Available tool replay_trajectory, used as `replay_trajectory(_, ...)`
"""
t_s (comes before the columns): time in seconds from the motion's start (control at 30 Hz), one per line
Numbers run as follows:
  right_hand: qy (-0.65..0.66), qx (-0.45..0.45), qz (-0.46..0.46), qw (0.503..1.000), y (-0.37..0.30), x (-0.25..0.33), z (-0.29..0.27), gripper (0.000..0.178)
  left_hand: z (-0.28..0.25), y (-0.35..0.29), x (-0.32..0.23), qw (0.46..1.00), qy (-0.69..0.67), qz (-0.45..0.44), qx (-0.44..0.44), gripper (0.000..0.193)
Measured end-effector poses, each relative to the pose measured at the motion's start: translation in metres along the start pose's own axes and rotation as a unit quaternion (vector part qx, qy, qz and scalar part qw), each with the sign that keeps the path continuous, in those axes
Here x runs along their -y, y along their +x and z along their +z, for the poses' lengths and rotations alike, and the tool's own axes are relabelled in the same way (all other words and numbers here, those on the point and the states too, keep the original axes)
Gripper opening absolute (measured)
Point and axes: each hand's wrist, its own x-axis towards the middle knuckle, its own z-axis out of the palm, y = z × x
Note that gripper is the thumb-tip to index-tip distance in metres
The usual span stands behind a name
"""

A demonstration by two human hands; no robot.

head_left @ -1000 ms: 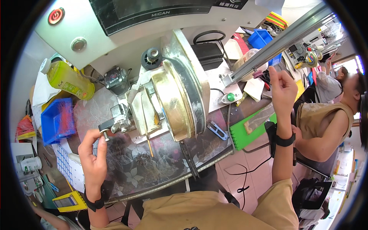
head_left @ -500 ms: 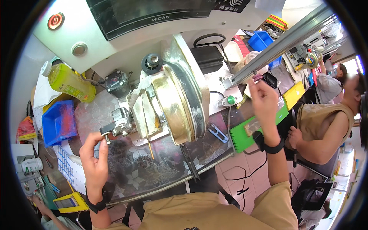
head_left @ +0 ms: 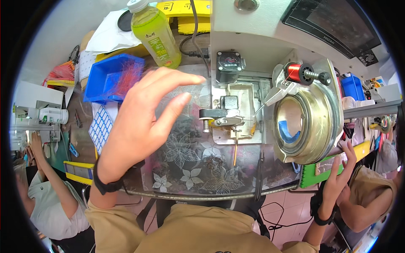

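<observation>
red wire: wound on a small spool [head_left: 298,72] just above the metal wheel [head_left: 311,128]; loose red strands [head_left: 128,80] lie in the blue tray [head_left: 95,86].
handling: fine strands would probably snag easily, so a light pinch and slow, even tension seem best; fingers should stay clear of the wheel's rim.
left hand: [head_left: 147,111] open, thumb and forefinger parted around nothing, raised over the surface [head_left: 177,179] between the tray and the spring screw [head_left: 206,125]; back of the hand up, fingertips towards the right.
right hand: [head_left: 342,168] fingers stretched and parted, nothing seen in it, near the wheel's lower right; whether it touches, i cannot tell.
arms: spread wide, the left one nearer the camera.
</observation>
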Motion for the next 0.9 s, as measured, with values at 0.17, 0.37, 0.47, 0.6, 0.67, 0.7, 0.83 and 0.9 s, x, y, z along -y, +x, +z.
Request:
replay_trajectory(0.17, 0.065, 0.123, 0.195, 0.971, -0.020, 0.001, -0.027, 0.016, -0.003, 0.045, -0.002, 0.976, -0.024, 0.175, 0.125, 0.029)
replay_trajectory(0.37, -0.057, 0.077, 0.120, 0.988, -0.041, -0.010, -0.017, 0.013, -0.008, 0.054, -0.008, 0.953, -0.013, 0.136, 0.272, 0.030)
replay_trajectory(0.47, -0.037, 0.081, 0.163, 0.983, -0.052, 0.002, -0.031, 0.012, -0.013, 0.051, -0.016, 0.954, -0.007, 0.144, 0.264, 0.025)
replay_trajectory(0.6, -0.055, 0.115, 0.190, 0.973, -0.074, -0.014, -0.056, 0.015, -0.001, 0.061, -0.017, 0.943, -0.046, 0.156, 0.292, 0.024)
replay_trajectory(0.67, -0.073, 0.171, 0.211, 0.960, -0.085, -0.019, -0.066, 0.019, -0.001, 0.062, -0.022, 0.941, -0.059, 0.181, 0.279, 0.018)
replay_trajectory(0.7, -0.066, 0.167, 0.209, 0.961, -0.089, -0.023, -0.070, 0.019, 0.000, 0.061, -0.023, 0.942, -0.052, 0.182, 0.277, 0.018)
replay_trajectory(0.83, -0.094, 0.114, 0.186, 0.971, -0.121, -0.048, -0.082, 0.033, 0.007, 0.056, -0.025, 0.951, -0.053, 0.198, 0.232, 0.007)
replay_trajectory(0.9, -0.123, 0.089, 0.184, 0.971, -0.129, -0.052, -0.086, 0.038, 0.009, 0.053, -0.027, 0.958, -0.051, 0.209, 0.191, 0.006)
